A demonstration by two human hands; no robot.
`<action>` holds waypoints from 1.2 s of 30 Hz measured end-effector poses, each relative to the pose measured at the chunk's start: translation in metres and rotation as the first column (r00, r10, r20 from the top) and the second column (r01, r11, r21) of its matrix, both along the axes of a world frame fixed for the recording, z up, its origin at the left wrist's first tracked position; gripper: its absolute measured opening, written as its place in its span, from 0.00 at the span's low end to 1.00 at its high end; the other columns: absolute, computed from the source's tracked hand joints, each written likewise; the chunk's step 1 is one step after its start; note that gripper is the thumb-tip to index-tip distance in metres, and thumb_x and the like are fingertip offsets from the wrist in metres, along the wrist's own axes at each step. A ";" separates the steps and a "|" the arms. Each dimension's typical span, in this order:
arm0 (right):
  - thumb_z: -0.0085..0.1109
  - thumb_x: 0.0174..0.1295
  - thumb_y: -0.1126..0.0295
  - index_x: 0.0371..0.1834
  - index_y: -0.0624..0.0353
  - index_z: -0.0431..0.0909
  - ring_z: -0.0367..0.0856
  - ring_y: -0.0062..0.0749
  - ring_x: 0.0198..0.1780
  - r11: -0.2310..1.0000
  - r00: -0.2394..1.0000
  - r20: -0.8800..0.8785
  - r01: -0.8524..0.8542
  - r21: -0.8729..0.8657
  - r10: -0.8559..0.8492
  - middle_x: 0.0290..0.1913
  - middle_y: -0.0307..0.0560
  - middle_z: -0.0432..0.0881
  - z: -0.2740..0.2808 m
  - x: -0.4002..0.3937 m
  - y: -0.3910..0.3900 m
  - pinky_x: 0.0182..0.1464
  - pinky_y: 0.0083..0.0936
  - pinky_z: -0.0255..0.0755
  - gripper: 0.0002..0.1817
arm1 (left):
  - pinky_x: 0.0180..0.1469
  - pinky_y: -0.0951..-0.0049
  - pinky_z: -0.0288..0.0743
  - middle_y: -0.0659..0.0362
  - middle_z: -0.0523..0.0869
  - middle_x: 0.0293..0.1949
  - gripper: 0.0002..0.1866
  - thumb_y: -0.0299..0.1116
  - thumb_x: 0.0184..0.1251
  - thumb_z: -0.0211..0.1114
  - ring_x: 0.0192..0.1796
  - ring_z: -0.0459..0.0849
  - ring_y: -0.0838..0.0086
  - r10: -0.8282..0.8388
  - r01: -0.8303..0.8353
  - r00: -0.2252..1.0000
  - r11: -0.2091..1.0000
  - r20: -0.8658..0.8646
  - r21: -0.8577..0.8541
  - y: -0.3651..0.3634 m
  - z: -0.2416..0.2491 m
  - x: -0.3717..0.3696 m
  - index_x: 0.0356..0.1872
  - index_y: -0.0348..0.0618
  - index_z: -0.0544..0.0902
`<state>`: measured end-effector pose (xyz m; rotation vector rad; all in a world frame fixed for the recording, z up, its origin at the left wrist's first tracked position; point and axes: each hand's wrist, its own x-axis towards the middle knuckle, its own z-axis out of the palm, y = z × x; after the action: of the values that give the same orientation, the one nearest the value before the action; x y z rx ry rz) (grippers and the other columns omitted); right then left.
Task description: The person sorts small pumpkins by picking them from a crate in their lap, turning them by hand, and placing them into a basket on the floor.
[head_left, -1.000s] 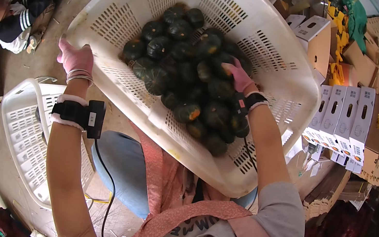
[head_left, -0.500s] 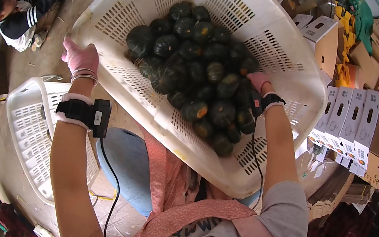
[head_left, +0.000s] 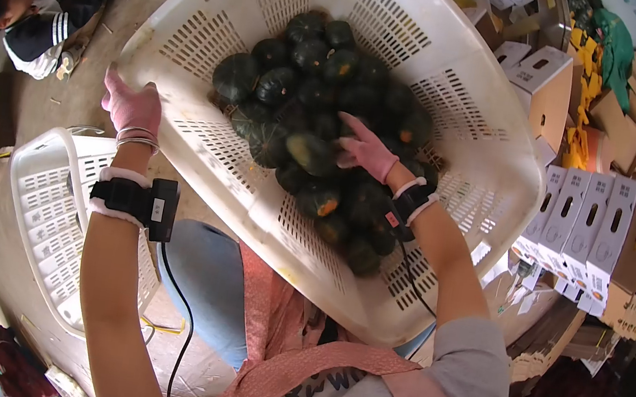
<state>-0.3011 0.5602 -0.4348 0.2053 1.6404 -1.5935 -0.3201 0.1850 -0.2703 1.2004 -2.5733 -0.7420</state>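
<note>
A large white slotted basket [head_left: 186, 146] lies tilted in front of me with a pile of dark green squashes [head_left: 277, 86] inside. My left hand [head_left: 133, 105], in a pink glove, is closed on the basket's left rim. My right hand [head_left: 368, 150], also in a pink glove, is over the middle of the pile with its fingers apart. Just left of its fingertips is a blurred, lighter green squash [head_left: 312, 154]. No squash sits between those fingers.
A second white basket [head_left: 43, 219] stands on the floor at left. Another person [head_left: 52, 23] is low at the upper left, holding something red. White cartons [head_left: 578, 221] and cardboard boxes are on the right. Cables hang from both wrist devices.
My right hand has moved left from the right side of the pile to its middle, and its fingers have spread. Some squashes have shifted. My left hand stays at the rim.
</note>
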 end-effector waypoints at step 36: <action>0.43 0.43 0.22 0.67 0.44 0.58 0.62 0.71 0.62 0.389 0.930 0.298 0.362 -0.847 -0.215 0.66 0.61 0.61 0.108 -0.021 0.008 0.46 0.72 0.66 0.51 | 0.57 0.58 0.69 0.37 0.58 0.60 0.40 0.26 0.50 0.59 0.54 0.73 0.44 0.001 -0.001 1.000 1.000 -0.032 0.005 -0.002 -0.008 0.000 0.67 0.56 0.55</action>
<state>-0.3224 0.5679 -0.3268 0.0256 0.4366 -2.4538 -0.3198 0.1831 -0.2786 1.1812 -2.5470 -0.7609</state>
